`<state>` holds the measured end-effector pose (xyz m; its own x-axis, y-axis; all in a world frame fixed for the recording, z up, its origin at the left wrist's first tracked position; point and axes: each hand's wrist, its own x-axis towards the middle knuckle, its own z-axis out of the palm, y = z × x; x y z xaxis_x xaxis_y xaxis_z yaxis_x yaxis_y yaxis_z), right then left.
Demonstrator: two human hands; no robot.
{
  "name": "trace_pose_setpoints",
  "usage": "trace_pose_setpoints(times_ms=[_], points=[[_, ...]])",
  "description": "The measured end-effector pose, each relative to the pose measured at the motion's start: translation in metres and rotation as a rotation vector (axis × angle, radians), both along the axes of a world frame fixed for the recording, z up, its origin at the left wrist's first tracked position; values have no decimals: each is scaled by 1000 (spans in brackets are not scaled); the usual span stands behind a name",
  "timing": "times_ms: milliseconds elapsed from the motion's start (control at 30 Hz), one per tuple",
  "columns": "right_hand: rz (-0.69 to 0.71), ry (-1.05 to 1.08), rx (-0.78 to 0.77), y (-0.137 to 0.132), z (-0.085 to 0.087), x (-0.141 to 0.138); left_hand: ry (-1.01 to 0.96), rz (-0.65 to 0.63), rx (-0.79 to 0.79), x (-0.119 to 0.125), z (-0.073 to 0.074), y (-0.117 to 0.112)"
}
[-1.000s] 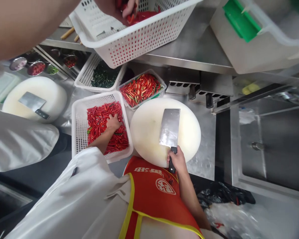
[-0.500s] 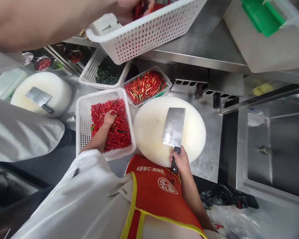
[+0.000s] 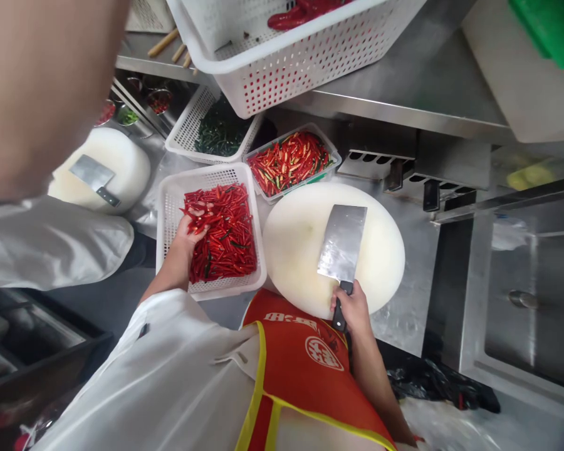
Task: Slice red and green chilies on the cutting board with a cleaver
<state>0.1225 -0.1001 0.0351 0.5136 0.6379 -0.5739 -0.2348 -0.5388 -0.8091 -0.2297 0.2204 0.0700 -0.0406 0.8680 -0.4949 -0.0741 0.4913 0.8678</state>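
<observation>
My left hand (image 3: 188, 230) is in a white slotted basket (image 3: 169, 207) heaped with whole red chilies (image 3: 225, 232), at the heap's left edge, its fingers curled into them. My right hand (image 3: 352, 307) is wrapped round the black handle of a cleaver (image 3: 342, 243). The blade lies flat on a round white cutting board (image 3: 291, 250), right of the basket. I wear white sleeves and a red apron with yellow trim.
Behind the board sit a tray of cut red chilies (image 3: 289, 160) and a basket of green chilies (image 3: 219, 131). A large white basket (image 3: 286, 69) stands on the steel shelf above. A co-worker's arm (image 3: 42, 81) and sleeve (image 3: 51, 244) fill the left. A second board (image 3: 126, 166) carries another cleaver (image 3: 91, 174). A sink (image 3: 531, 294) is on the right.
My left hand slid from the middle of the chili heap to its far left edge. The co-worker's hand came out of the upper basket. My right hand stayed on the cleaver.
</observation>
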Motion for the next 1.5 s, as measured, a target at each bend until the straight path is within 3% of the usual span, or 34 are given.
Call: trace_pose_setpoints(times_ms=[133, 300, 433, 500, 633, 800, 933, 1000, 1133, 1200, 1300, 1500], points=[[-16, 1, -17, 1, 3, -1, -115, -30, -18, -3, 5, -16], [-17, -19, -32, 2, 6, -2, -49, -10, 182, -4, 2, -35], [7, -19, -41, 0, 1, -1, -70, -30, -10, 3, 4, -22], [25, -11, -44, -1, -2, 0, -120, -116, -49, 11, 12, -15], [15, 22, -32, 0, -7, 1, -271, -384, 78, 40, 35, -12], [9, 45, 16, 2, -3, -1, -268, -689, 77, 120, 53, -6], [-24, 69, 34, -1, 11, -5, 13, -1032, -21, 204, 41, -7], [-56, 54, 28, -6, 21, -7, 242, -1047, 23, 241, 27, -16], [-109, 18, 45, -23, 38, -4, 553, -901, 224, 288, 3, -40], [-118, -1, 50, -32, 43, 0, 584, -891, 260, 298, -3, -48], [-110, -7, 22, -44, 47, 8, 521, -982, 290, 299, -5, -55], [-12, -43, -45, -58, 50, 33, 477, -1046, 718, 274, -14, -72]])
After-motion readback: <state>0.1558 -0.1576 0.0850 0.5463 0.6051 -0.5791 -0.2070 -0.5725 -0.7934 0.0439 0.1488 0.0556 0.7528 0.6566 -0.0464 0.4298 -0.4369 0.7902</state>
